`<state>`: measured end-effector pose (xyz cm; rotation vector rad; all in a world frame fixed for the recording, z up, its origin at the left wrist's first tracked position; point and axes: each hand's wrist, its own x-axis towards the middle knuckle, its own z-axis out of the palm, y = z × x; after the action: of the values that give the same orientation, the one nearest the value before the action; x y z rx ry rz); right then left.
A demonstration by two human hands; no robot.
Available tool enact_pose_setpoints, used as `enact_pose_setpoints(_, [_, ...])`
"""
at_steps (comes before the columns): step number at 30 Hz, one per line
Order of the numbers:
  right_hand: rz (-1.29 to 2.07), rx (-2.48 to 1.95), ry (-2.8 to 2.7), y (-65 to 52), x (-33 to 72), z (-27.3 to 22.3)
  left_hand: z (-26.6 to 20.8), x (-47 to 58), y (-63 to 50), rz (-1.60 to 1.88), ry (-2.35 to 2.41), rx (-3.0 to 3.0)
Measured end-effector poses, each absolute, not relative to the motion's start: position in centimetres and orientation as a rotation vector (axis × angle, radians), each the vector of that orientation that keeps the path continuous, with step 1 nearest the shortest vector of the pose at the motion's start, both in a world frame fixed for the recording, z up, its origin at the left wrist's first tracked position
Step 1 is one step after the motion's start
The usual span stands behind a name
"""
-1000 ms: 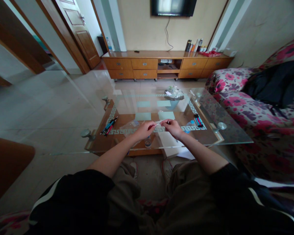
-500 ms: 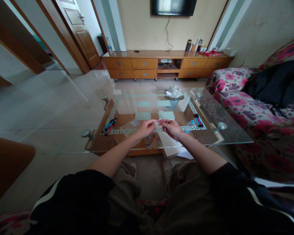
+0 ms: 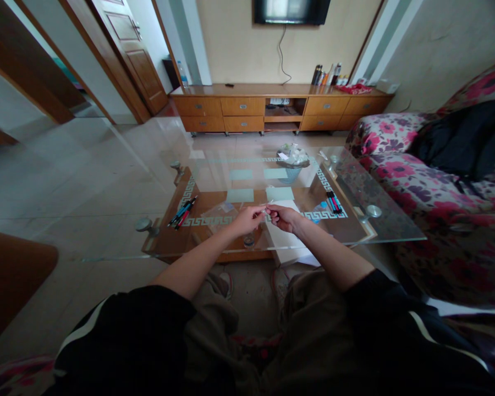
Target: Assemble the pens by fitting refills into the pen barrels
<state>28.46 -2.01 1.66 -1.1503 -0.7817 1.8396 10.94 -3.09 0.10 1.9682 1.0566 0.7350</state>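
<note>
Over the glass coffee table (image 3: 391,231), my two hands meet fingertip to fingertip. My left hand (image 3: 249,218) pinches a small, thin whitish piece (image 3: 264,210), most of it hidden by the fingers. From the other side my right hand (image 3: 283,216) is closed with its thumb and forefinger at the same piece; its exact kind is too small to make out. Left of my hands lies a bunch of pens (image 3: 183,212) in blue, black and red. To the right, a second group of pens (image 3: 334,203) lies side by side on the glass.
Beneath the glass are a white box (image 3: 282,236), a bottle (image 3: 248,240) and a clear plastic bag (image 3: 220,212). Past the table's middle stands a filled waste basket (image 3: 291,173). A flowered sofa (image 3: 400,170) with a black backpack (image 3: 466,137) borders the right side.
The thin whitish stick stuck out between my fingertips before; now only a small bit shows. My right hand has moved slightly left and its fingers have curled in, bringing both hands closer.
</note>
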Motion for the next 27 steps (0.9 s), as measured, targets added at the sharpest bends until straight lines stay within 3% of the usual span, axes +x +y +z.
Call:
enact_pose_setpoints(6, [1.587, -1.205, -0.753, -1.3, 28.0, 0.3, 0.5, 11.0, -3.5, 0.699, 1.053, 1.929])
enact_pose_setpoints(16, [1.244, -1.677, -0.961, 1.4, 33.2, -1.1, -0.2, 11.5, -3.0, 0.67, 1.131, 0.963])
enact_pose_setpoints(21, [0.9, -2.122, -1.375, 1.6, 33.4, -1.3, 0.5, 11.2, -2.5, 0.638, 1.2, 0.621])
enact_pose_setpoints(27, [0.732, -2.155, -1.486, 1.8, 33.9, -0.8, 0.3, 10.4, -2.0, 0.659, 1.202, 0.485])
